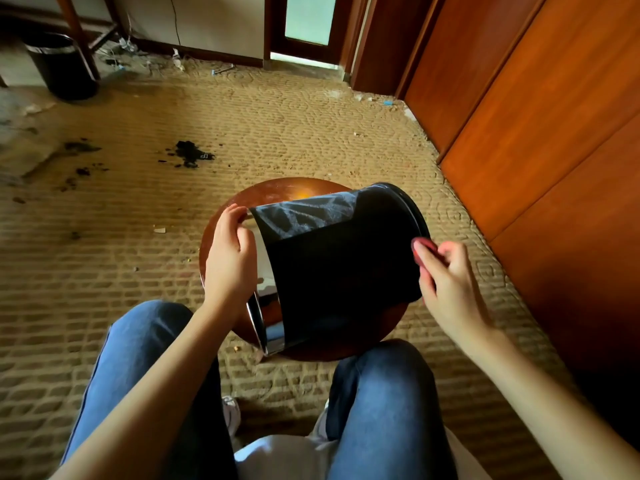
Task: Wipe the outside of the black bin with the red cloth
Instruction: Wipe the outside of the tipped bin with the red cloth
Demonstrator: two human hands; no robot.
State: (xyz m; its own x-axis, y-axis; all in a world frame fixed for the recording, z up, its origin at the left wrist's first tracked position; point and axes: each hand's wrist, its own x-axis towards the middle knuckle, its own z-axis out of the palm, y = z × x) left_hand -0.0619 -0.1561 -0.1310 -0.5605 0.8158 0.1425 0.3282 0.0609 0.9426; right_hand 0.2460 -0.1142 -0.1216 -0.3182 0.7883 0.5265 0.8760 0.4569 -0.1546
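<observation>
Right now the black bin [332, 268] lies tipped on its side on a small round wooden counter [277, 194], w/ its chrome-rimmed mouth on the side of the left hand and its base on the side of the right hand. A black liner [301, 216] is folded back over the bin's mouth end, on the upper far side. Left hand [228, 261] grips the bin's chrome rim at the mouth, thumb and fingers closed on the edge. Right hand [446, 282] is at the bin's base end, fingers pinched shut on the red cloth [424, 247], which is mostly hidden in the hand; only a bit of red shows by the fingertips, pressed against or just beside the bin's lower base edge, can't tell which. Person's knees in blue jeans [145, 375] sit nearer the camera than the bin, one each side of the counter. Counter stands on a tan patterned carpet [311, 133]. Beyond the bin, far left, a 2nd black bin [60, 67] stands upright by a wooden leg. Dark debris [188, 152] lies on the carpet beyond the bin, to the left. Wood panel wall [554, 116] runs along the bin's right side.
</observation>
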